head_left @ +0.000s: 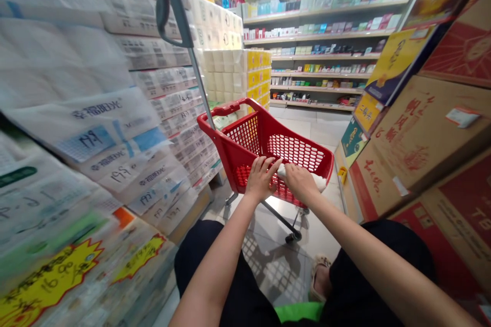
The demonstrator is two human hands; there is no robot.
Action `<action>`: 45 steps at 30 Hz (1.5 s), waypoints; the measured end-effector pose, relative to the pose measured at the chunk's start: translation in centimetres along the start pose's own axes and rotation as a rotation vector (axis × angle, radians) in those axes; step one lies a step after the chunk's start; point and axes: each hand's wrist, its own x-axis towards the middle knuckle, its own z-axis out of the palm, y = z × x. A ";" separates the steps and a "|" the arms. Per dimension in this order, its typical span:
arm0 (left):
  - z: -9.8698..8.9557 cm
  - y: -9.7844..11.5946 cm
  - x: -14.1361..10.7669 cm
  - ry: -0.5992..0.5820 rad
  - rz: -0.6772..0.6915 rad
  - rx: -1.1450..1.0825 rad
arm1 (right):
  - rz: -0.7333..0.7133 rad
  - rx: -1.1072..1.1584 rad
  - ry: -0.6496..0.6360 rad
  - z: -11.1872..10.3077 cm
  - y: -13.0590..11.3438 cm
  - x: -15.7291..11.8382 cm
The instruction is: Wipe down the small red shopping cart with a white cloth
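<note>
A red plastic shopping cart (233, 156) with lattice sides stands on wheels in front of my knees. My left hand (262, 179) grips its near side rim, the fingers hooked over the edge. Close beside it, my right hand (301, 180) presses a white cloth (319, 182) against the same rim. The cloth sticks out on both sides of the fingers; the rest is hidden under the hand. From the cart's handle end rises a grey metal pole (200, 82) with a dark loop handle (174, 15) on it.
Stacked white tissue packs (111, 148) with price signs (49, 281) line the left. Cardboard cartons (425, 138) crowd the right. Stocked shelves (318, 36) stand at the back, beyond a tiled floor (303, 122). A patch of green (299, 311) shows between my legs.
</note>
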 end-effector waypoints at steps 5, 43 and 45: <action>-0.3 -0.5 -0.3 -0.013 0.014 -0.006 | -0.071 0.013 0.014 -0.1 -1.0 0.8; -2.0 0.0 -0.1 0.004 -0.116 0.074 | 0.002 0.005 -0.081 -0.1 -2.0 4.1; -2.0 -0.2 -0.2 -0.002 -0.131 0.100 | -0.015 0.003 -0.063 0.0 -2.8 4.7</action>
